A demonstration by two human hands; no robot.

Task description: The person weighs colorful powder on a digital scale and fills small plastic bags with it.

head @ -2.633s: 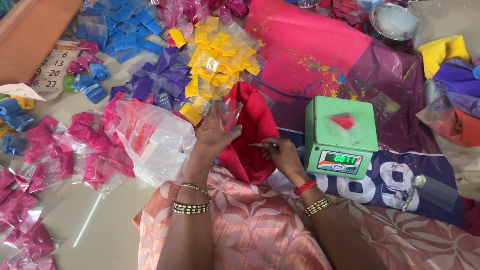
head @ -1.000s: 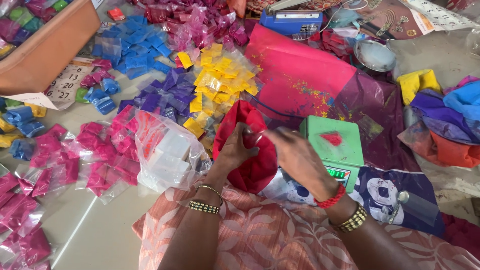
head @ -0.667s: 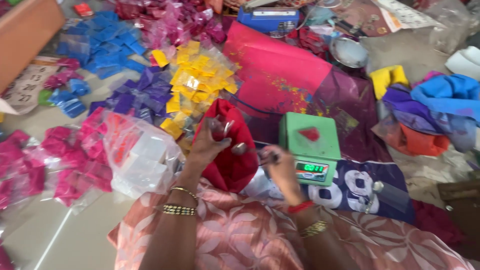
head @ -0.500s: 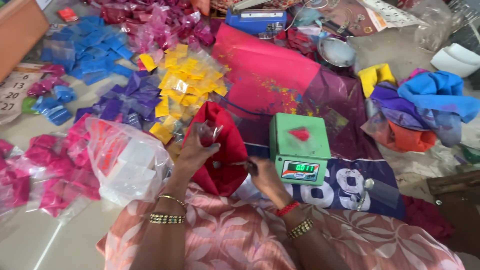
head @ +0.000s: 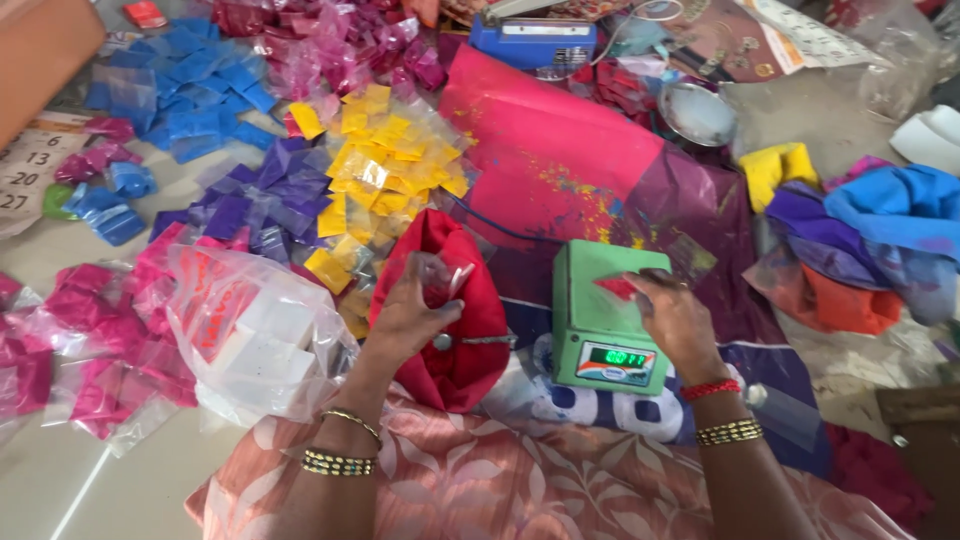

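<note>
Powder of a deep red fills a red bag [head: 450, 330] that is seen open at the middle, just left of a green scale [head: 608, 325]. The left hand [head: 410, 315] is laid over the bag's mouth, its fingers closed on a small clear pouch [head: 440, 280]; a spoon [head: 475, 341] is seen lying across the powder below it. The right hand [head: 675, 320] is rested on the scale's pan, fingers together on a small red packet [head: 617, 288]. A lit green readout is shown on the scale's front. Yellow packets [head: 385, 165], purple ones [head: 250, 205] and blue ones [head: 190, 85] are heaped beyond the bag; a white plastic bag [head: 255, 335] is set to its left.
</note>
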